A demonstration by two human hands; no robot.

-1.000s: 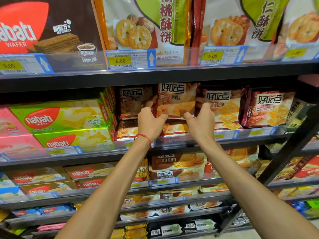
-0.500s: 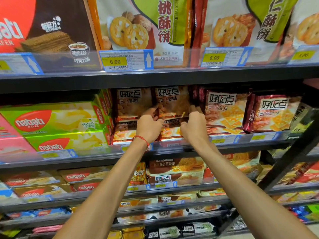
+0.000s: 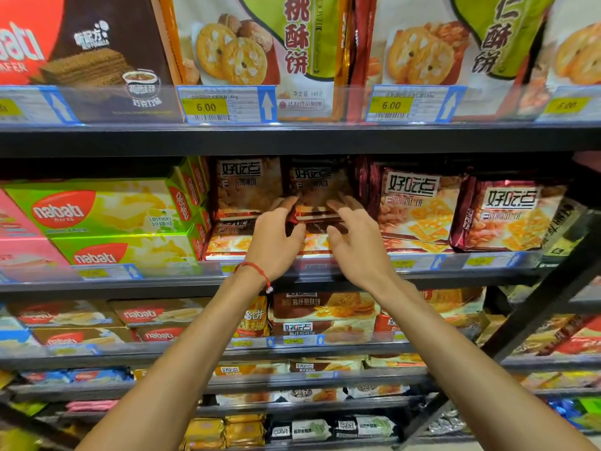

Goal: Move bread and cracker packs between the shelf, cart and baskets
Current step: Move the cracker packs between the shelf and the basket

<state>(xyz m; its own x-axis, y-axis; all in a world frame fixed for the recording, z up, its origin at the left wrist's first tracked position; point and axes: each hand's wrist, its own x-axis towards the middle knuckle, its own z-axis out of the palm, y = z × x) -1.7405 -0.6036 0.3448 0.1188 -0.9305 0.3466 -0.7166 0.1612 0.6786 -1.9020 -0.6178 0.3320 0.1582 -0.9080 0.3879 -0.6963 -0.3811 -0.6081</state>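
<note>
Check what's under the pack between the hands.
A flat pack lies under the top pack. The left hand and right hand cover its ends, and the shelf rail hides its base.

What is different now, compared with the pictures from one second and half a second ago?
Both hands pushed the cracker pack deeper into the middle shelf, where it stands in shadow. The right hand has opened its fingers at the pack's lower edge; whether the left hand still pinches it is unclear. The neighbouring packs stayed in place.

Pack (image 3: 320, 187) between left hand (image 3: 276, 242), right hand (image 3: 357, 245)
</note>
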